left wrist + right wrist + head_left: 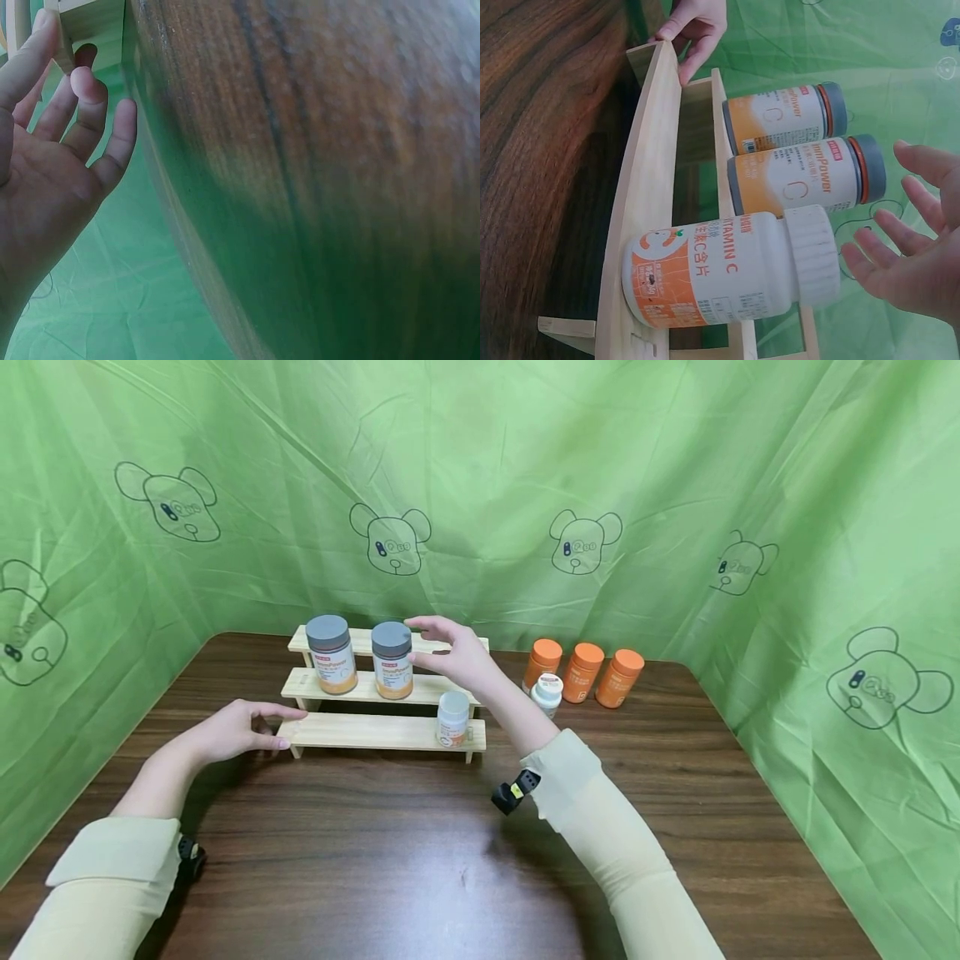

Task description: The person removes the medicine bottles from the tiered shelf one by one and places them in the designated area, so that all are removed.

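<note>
A three-step wooden rack stands toward the back of the table. My left hand holds the left end of its lowest step between thumb and fingers, as the right wrist view also shows. Two grey-lidded jars stand upright on the middle step. Beside the right one's lid is my right hand, thumb and fingers spread and holding nothing; in the right wrist view a gap separates the fingertips from the lid. A white vitamin C bottle occupies the lowest step's right end.
Right of the rack stand three orange bottles in a row. A small white-capped bottle stands in front of them, partly behind my right forearm. Green cloth encloses the dark wooden table at the back and sides.
</note>
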`<state>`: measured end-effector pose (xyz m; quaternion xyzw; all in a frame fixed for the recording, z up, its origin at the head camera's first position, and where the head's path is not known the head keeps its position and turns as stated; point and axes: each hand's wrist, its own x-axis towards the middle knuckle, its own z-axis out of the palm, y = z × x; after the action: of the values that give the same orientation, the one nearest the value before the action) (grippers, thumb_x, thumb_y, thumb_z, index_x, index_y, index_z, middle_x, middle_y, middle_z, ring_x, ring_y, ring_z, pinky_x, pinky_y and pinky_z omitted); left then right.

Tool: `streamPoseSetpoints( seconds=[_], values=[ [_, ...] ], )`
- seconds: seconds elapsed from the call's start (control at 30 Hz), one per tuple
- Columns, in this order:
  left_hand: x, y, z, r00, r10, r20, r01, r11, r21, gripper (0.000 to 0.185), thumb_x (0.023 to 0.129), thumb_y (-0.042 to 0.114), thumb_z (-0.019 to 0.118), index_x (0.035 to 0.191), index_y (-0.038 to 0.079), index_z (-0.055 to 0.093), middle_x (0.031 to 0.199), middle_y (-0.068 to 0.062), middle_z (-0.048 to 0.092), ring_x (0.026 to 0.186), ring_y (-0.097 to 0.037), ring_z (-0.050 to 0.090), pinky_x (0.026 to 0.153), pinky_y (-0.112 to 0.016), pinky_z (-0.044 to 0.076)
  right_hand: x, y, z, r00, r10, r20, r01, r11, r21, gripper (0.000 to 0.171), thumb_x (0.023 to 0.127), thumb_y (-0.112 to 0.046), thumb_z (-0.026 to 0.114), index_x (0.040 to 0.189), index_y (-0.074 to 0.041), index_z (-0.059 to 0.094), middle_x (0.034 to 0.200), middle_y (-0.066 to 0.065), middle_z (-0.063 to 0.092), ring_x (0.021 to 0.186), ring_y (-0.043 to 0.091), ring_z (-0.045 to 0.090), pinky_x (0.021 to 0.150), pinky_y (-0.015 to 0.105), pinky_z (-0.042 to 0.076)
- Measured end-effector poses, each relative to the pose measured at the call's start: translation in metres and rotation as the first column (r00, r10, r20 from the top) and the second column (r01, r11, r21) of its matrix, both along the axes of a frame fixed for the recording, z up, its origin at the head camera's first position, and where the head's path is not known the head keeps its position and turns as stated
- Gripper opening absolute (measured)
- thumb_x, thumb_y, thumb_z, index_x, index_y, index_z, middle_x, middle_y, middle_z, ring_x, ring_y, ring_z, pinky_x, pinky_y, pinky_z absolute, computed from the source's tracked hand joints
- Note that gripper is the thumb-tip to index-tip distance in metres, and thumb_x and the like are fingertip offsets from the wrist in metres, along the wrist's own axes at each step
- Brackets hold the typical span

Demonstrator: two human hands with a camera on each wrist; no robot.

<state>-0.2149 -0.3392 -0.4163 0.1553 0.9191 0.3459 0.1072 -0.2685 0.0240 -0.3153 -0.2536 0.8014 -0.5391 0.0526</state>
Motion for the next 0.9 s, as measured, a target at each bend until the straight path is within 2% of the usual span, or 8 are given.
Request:
streamPoseSetpoints(
  seconds=[0.2, 0.3, 0.43, 0.63, 0.9],
  values=[
    [0.000, -0.001, -0.001, 1.000, -0.004, -0.026, 0.003, 1.000, -0.031, 0.053, 0.078, 0.034, 0.076, 0.127, 0.017, 0.061, 0.072, 0.000, 0.061, 0.064, -0.008, 0.051, 0.059, -0.026, 0.041, -0.008, -0.007, -0.008, 1.000, 0.029, 0.010, -0.029, 1.000, 0.000, 0.046, 0.081, -0.024, 0.075, 0.125, -0.023, 0.060, 0.130, -0.004, 0.056, 0.124, 0.023, 0.049, 0.093, 0.038, 0.045],
    [-0.001, -0.001, -0.001, 1.000, -0.005, -0.020, 0.004, 1.000, -0.029, 0.054, 0.078, 0.034, 0.076, 0.127, 0.017, 0.061, 0.070, -0.001, 0.060, 0.062, -0.009, 0.051, 0.058, -0.026, 0.041, -0.010, -0.011, -0.010, 0.999, 0.039, -0.005, -0.039, 0.999, -0.008, 0.046, 0.081, -0.022, 0.076, 0.124, -0.022, 0.061, 0.128, -0.004, 0.058, 0.121, 0.019, 0.051, 0.095, 0.037, 0.044],
    [-0.001, -0.001, -0.001, 1.000, -0.002, -0.021, 0.001, 1.000, -0.024, 0.054, 0.078, 0.034, 0.076, 0.127, 0.018, 0.061, 0.075, -0.002, 0.063, 0.065, -0.010, 0.052, 0.059, -0.026, 0.041, -0.013, -0.015, -0.010, 0.999, 0.041, -0.023, -0.041, 0.999, -0.017, 0.044, 0.081, -0.023, 0.075, 0.123, -0.022, 0.061, 0.122, -0.005, 0.061, 0.115, 0.011, 0.054, 0.098, 0.035, 0.041],
    [-0.001, 0.000, -0.001, 1.000, 0.002, -0.020, -0.003, 1.000, -0.024, 0.054, 0.078, 0.034, 0.076, 0.127, 0.018, 0.061, 0.078, -0.003, 0.063, 0.066, -0.010, 0.050, 0.059, -0.026, 0.041, -0.016, -0.020, -0.010, 0.999, 0.035, -0.005, -0.035, 0.999, -0.023, 0.043, 0.081, -0.022, 0.075, 0.122, -0.021, 0.062, 0.116, -0.003, 0.063, 0.110, 0.010, 0.055, 0.097, 0.033, 0.039],
    [0.000, -0.001, -0.001, 1.000, 0.001, -0.018, -0.002, 1.000, -0.018, 0.053, 0.078, 0.033, 0.076, 0.127, 0.017, 0.061, 0.081, -0.004, 0.065, 0.066, -0.009, 0.051, 0.060, -0.026, 0.041, -0.020, -0.025, -0.014, 0.999, 0.043, -0.005, -0.043, 0.997, -0.060, 0.042, 0.081, -0.021, 0.076, 0.121, -0.018, 0.063, 0.116, -0.001, 0.063, 0.109, 0.012, 0.055, 0.098, 0.038, 0.039]
  ],
)
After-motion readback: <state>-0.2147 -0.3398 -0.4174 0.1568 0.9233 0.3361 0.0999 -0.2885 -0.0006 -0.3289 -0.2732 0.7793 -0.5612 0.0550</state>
